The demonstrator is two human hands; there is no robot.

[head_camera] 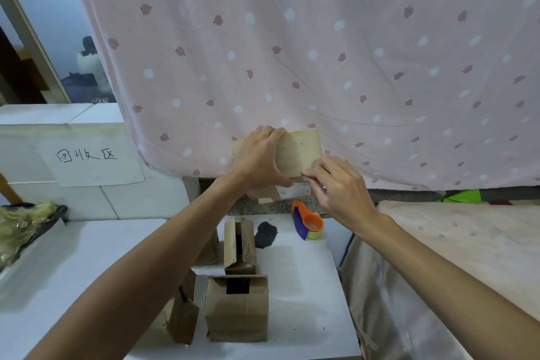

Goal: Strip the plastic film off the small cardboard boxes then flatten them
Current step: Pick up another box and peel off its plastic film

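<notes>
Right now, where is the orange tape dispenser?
The orange tape dispenser stands at the far edge of the white table, right of centre in the head view, below the right hand, a dark lump to its left.

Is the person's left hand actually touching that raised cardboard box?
Touching. The head view shows the left hand gripping the raised cardboard box, fingers over its top edge.
</notes>
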